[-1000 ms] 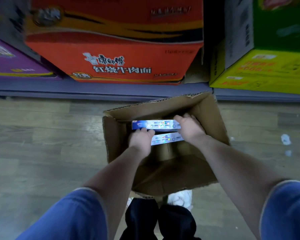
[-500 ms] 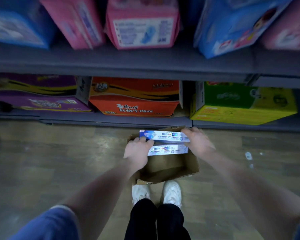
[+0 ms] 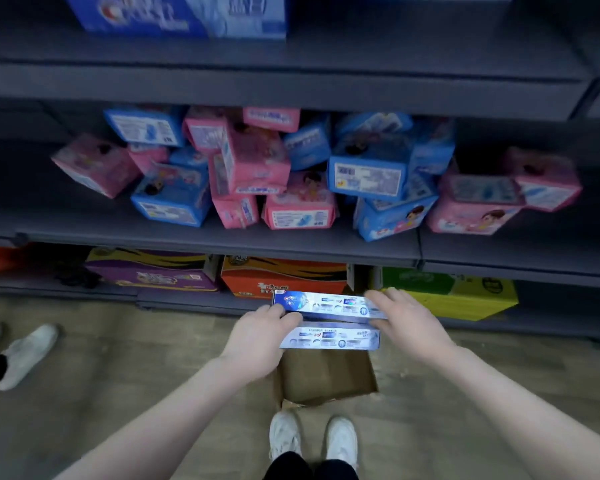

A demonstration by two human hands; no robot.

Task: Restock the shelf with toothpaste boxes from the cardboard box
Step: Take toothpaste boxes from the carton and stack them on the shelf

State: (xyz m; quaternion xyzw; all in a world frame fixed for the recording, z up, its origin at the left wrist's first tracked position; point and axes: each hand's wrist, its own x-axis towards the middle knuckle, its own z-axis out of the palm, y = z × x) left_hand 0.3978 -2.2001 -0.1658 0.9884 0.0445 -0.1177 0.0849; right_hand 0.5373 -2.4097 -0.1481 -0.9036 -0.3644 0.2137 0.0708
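Two long silver-blue toothpaste boxes (image 3: pixel 329 304) are held side by side between my hands, lifted above the brown cardboard box (image 3: pixel 326 375) that stands on the floor by my feet. My left hand (image 3: pixel 260 336) grips their left ends, thumb on top. My right hand (image 3: pixel 407 322) grips the right ends, fingers laid over the upper box. The nearer toothpaste box (image 3: pixel 329 339) sits just below the farther one. The grey shelf (image 3: pixel 222 237) rises in front of me.
Pink and blue soft packs (image 3: pixel 253 174) are piled on the middle shelf. Purple (image 3: pixel 149 271), orange (image 3: pixel 281 277) and green-yellow (image 3: pixel 458 292) cartons fill the bottom shelf. Another person's white shoe (image 3: pixel 25 355) is at the left. My white shoes (image 3: pixel 312 438) stand on the wood floor.
Both hands lifted the two toothpaste boxes out of the cardboard box and upward. My view tilted up, bringing the middle shelf with the pink and blue packs into sight.
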